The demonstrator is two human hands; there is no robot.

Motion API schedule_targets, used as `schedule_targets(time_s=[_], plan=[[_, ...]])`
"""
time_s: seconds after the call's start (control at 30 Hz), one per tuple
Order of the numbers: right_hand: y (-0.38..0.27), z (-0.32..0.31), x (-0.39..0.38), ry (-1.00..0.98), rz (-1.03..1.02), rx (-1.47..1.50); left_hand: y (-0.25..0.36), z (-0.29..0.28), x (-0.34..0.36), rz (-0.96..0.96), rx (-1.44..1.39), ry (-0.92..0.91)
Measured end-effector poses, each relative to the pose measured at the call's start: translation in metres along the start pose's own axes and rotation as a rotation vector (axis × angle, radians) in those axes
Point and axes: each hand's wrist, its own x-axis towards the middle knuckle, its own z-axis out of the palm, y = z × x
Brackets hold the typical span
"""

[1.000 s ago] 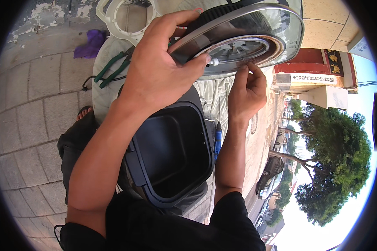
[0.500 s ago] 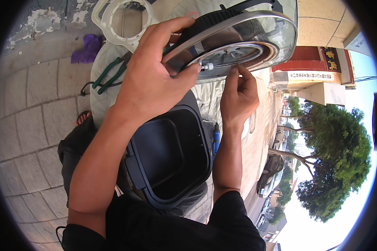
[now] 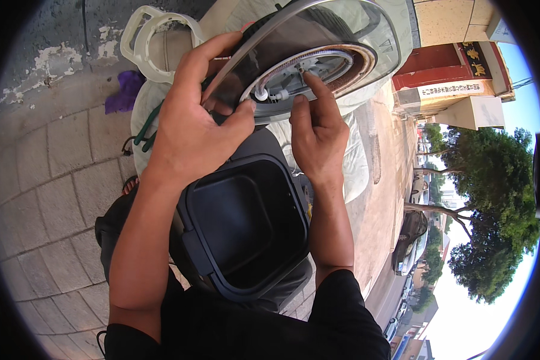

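My left hand [image 3: 192, 126] is wrapped round the edge of a tilted glass lid [image 3: 381, 39] with a black top housing. Inside the lid are a rust-stained metal ring [image 3: 363, 63], a heating tube and white fittings [image 3: 261, 94], beside my left thumb. My right hand [image 3: 318, 135] has its index finger raised to the metal centre piece [image 3: 300, 69], thumb apart from it, other fingers curled; I see nothing held in it. Below both hands sits a black square basket [image 3: 234, 222]. Green-handled pliers [image 3: 144, 135] lie left of my left hand, partly hidden by it.
A pale cloth-covered surface [image 3: 357, 162] lies under the work. A white plastic ring frame [image 3: 138, 39] is at upper left, a purple cloth [image 3: 123, 90] beside it on paving [image 3: 54, 180]. To the right are shopfronts, trees [image 3: 480, 204] and parked cars [image 3: 411, 240].
The lid and both hands have shifted leftward and slightly up in the view. My right index finger has moved from the ring's lower edge up to its centre.
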Motion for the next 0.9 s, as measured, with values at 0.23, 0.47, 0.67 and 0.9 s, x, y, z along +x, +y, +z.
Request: schedule_targets(time_s=[0.23, 0.47, 0.67, 0.9], plan=[[-0.005, 0.001, 0.000, 0.010, 0.045, -0.013, -0.001, 0.003, -0.001, 0.012, -0.048, 0.050], [-0.011, 0.006, 0.002, 0.098, 0.046, -0.119, -0.004, -0.002, -0.002, 0.003, 0.000, -0.002], [-0.006, 0.014, 0.005, 0.175, -0.047, -0.189, -0.009, -0.003, 0.000, 0.033, -0.027, -0.003], [-0.006, 0.014, 0.005, 0.131, -0.091, -0.273, -0.015, -0.003, 0.000, 0.051, -0.169, 0.009]])
